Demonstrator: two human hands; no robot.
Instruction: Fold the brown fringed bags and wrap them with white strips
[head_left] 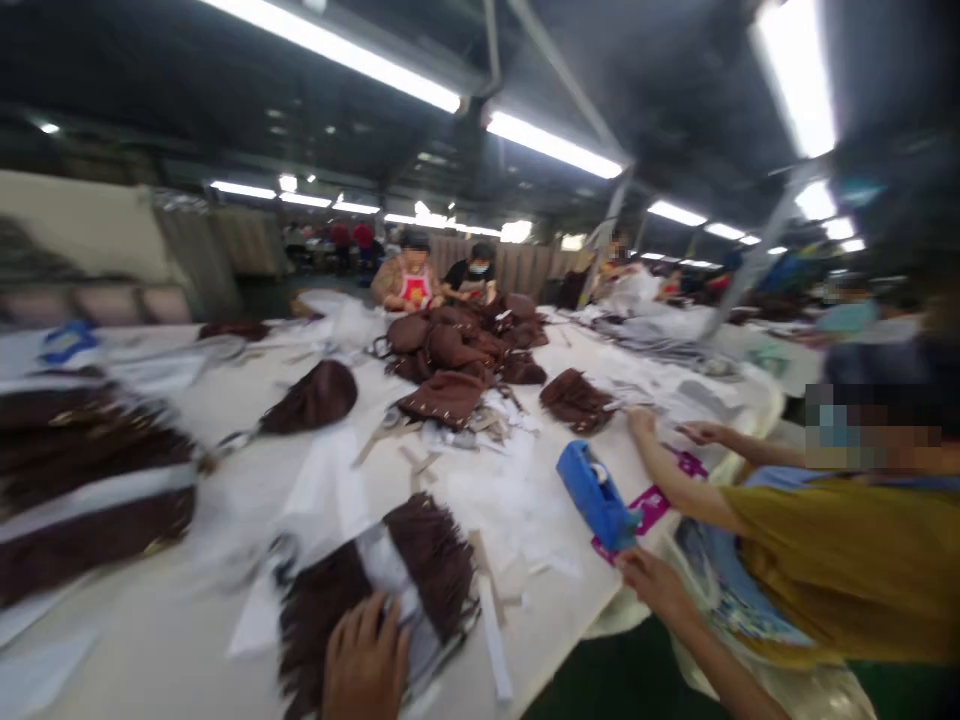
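My left hand (365, 660) lies flat, fingers spread, on a brown fringed bag (420, 560) at the near edge of the white table (150, 640). White paper sticks out of the bag under my fingers. My right hand (651, 582) is at the table's right edge, just below a blue tape dispenser (596, 495) and a pink card (651, 505). Its fingers are blurred, so I cannot tell whether they grip anything.
A person in a mustard shirt (840, 560) at the right reaches both hands onto the table. More brown bags (457, 350) are heaped mid-table, with others stacked at the left (82, 480). White paper scraps (495, 500) are scattered about. Other workers (411, 275) sit at the far end.
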